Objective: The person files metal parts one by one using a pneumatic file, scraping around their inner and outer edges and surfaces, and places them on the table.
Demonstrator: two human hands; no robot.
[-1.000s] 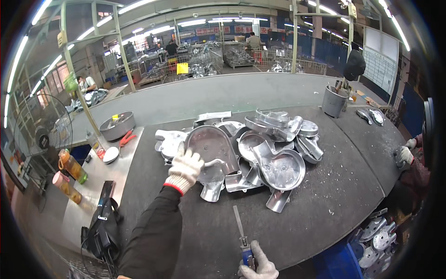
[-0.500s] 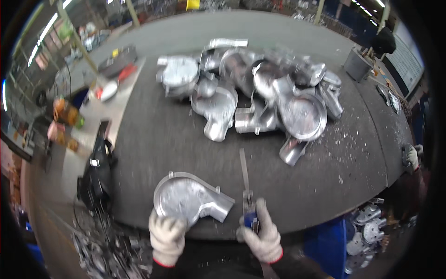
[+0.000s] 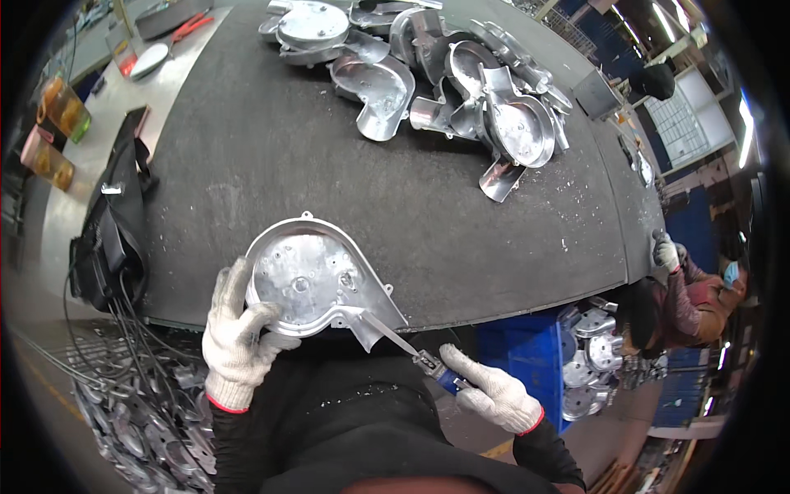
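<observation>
The person holds a cast aluminium housing (image 3: 309, 284), snail-shaped with a round body and a short outlet spout, at the near edge of the dark round worktable (image 3: 411, 214), partly over the edge and just above the person's dark jacket. The left hand (image 3: 236, 333), in a white knit glove with a red cuff, grasps the left rim of the housing, the fingers curled around its edge and the thumb lying on the face. The right hand (image 3: 494, 395), in the same kind of glove, is closed around the blue handle of a flat metal file (image 3: 403, 346), to the lower right of the housing; the blade of the file runs up and left and touches the housing at the spout. On the far side of the table from the housing lies a pile of similar castings (image 3: 444, 82), well apart from it. To the left of the housing, at the table's left edge, hangs a black bag (image 3: 111, 239) with cables, and farther left 2 orange drink bottles (image 3: 53, 132) stand on a side shelf. Below the housing on the left, scrap metal parts (image 3: 132, 412) cover the floor. To the right of the housing, beyond the table's rim, another person's gloved hand (image 3: 666, 251) rests at the table edge, and a blue crate (image 3: 527, 354) with more castings stands under the table.
</observation>
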